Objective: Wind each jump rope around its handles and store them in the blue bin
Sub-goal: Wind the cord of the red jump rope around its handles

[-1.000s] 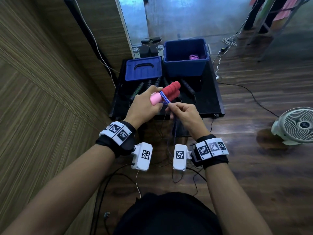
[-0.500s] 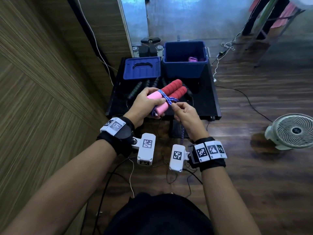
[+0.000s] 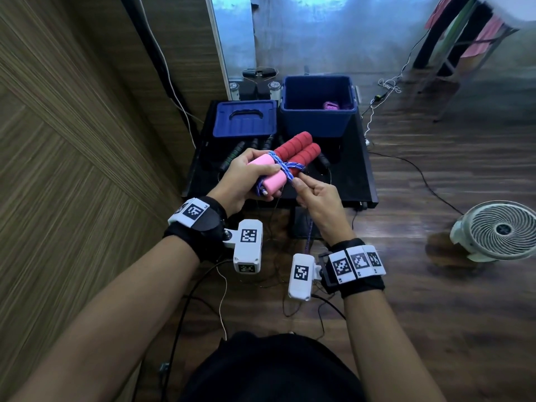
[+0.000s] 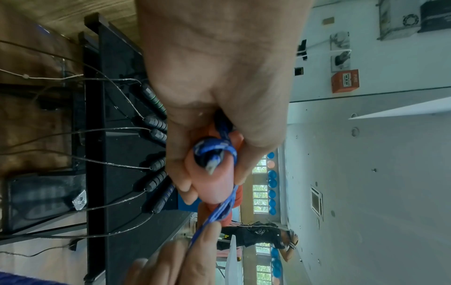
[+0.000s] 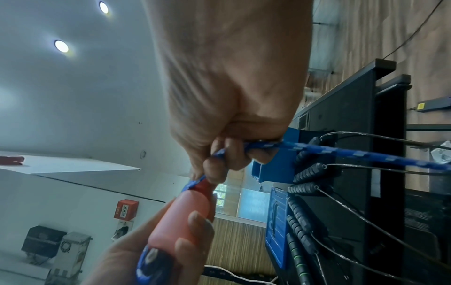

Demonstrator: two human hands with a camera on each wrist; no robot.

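Observation:
My left hand (image 3: 246, 181) grips two pink-and-red foam jump rope handles (image 3: 293, 150) held side by side above the black table (image 3: 353, 175). A blue patterned rope (image 3: 285, 169) crosses over them in a few turns. My right hand (image 3: 313, 192) pinches that rope just right of the handles, and its slack hangs down past my wrist. In the left wrist view the rope (image 4: 217, 154) loops round the pink handle ends (image 4: 214, 185). The right wrist view shows my fingers (image 5: 219, 167) curled on the rope (image 5: 341, 152). The blue bin (image 3: 317, 104) stands open at the table's back with a pink wound rope (image 3: 332, 105) inside.
The bin's blue lid (image 3: 245, 118) lies left of the bin. Several black jump rope handles (image 3: 235, 153) with thin cables lie on the table behind my hands. A white fan (image 3: 501, 230) stands on the wooden floor at right. A wood-panelled wall runs along the left.
My hands and the handles have come slightly nearer and lower. The blue rope now crosses the handles in more turns, and my right hand has drawn it across to the right side.

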